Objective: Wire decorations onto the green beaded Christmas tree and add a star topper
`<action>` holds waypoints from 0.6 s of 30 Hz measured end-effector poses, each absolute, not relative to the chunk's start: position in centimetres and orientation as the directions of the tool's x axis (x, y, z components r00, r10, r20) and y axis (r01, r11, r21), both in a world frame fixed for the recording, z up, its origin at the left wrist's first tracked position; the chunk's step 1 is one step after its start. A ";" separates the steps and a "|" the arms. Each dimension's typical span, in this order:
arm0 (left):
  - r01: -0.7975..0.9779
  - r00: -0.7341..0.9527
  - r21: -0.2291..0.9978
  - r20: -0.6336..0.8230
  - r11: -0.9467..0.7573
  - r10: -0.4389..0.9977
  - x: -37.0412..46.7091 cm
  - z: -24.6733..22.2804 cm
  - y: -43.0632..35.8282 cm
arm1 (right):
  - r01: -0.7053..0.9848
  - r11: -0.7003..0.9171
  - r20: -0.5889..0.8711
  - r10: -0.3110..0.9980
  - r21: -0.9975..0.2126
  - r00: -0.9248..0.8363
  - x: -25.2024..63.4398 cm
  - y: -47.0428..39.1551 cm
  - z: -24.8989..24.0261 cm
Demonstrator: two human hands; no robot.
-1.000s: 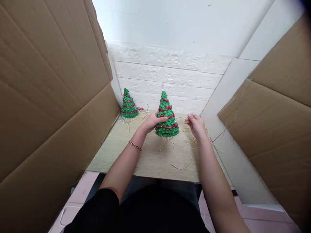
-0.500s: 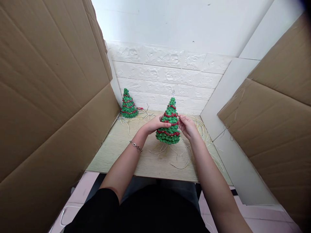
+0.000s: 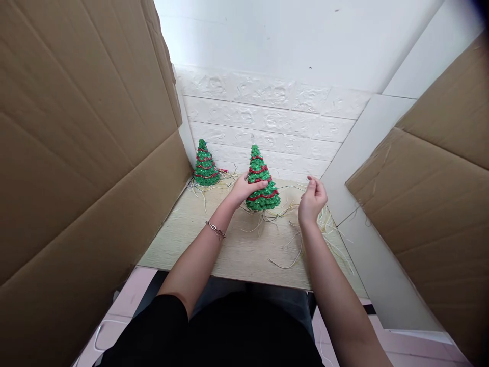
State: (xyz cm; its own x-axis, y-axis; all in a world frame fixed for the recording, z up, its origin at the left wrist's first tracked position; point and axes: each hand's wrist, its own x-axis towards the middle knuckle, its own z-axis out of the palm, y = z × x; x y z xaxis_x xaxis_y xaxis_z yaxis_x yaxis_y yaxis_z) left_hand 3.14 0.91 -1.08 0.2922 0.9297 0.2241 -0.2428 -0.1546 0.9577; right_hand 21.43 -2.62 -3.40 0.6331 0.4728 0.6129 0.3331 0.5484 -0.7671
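Note:
A small green Christmas tree ornament with red garlands is tilted slightly above the table, my left hand wrapped around its left side, thumb across the front. Several thin wires hang beneath its base. To the right, my right hand is raised apart from the tree, its fingers pinched together. A thin wire stretches from the tree toward those fingers; its end in the pinch is hard to make out. The clear tip on top of the tree is faint against the wall.
A second green tree stands at the back left, loose wires beside it. More wires lie tangled on the right of the wooden table. Cardboard walls flank both sides, with a white brick-patterned wall behind.
My right hand has pulled away from the tree to the right and slightly up. The held tree has shifted left and tilted, its top leaning left and away.

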 end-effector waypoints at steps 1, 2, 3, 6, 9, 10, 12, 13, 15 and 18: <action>-0.207 0.220 0.959 0.236 -0.191 0.946 3.0 -1.2 1.3 | 0.405 0.556 0.669 0.433 -0.726 0.604 20.9 -3.0 -3.4; -0.165 0.153 0.960 0.252 -0.227 0.955 2.9 -1.4 1.6 | 0.476 0.559 0.727 0.421 -0.679 0.542 20.3 -3.3 -3.5; -0.126 0.095 0.958 0.272 -0.259 0.958 2.8 -1.6 1.9 | 0.546 0.566 0.786 0.414 -0.617 0.460 19.8 -3.6 -3.6; -0.100 -0.027 0.944 0.313 -0.314 0.949 2.5 -1.8 2.5 | 0.677 0.597 0.889 0.411 -0.431 0.203 18.4 -4.3 -3.8; -0.182 -0.080 0.930 0.308 -0.318 0.948 2.4 -1.7 2.5 | 0.710 0.614 0.908 0.408 -0.346 0.089 17.8 -4.5 -3.9; -0.206 -0.089 0.926 0.303 -0.316 0.949 2.3 -1.6 2.5 | 0.712 0.614 0.909 0.409 -0.341 0.082 17.7 -4.5 -4.0; -0.222 -0.106 0.923 0.296 -0.313 0.949 2.3 -1.5 2.4 | 0.713 0.607 0.905 0.415 -0.351 0.092 17.7 -4.4 -4.0; -0.221 -0.114 0.925 0.291 -0.310 0.950 2.2 -1.5 2.4 | 0.715 0.599 0.902 0.419 -0.360 0.104 17.8 -4.4 -3.9; -0.221 -0.115 0.926 0.286 -0.306 0.951 2.2 -1.4 2.4 | 0.722 0.580 0.896 0.425 -0.378 0.128 17.9 -4.4 -3.8; -0.233 -0.094 0.925 0.285 -0.299 0.954 2.2 -1.3 2.2 | 0.728 0.570 0.901 0.406 -0.380 0.152 17.9 -4.5 -3.6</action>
State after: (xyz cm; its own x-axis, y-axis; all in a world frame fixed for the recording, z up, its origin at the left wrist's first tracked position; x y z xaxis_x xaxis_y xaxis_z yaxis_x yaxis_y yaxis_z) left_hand 2.22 2.24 -1.27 -0.0937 0.9541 0.2845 -0.2329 -0.2989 0.9254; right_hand 17.93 -4.49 -3.63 0.1524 0.4057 0.9012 0.7283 0.5702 -0.3799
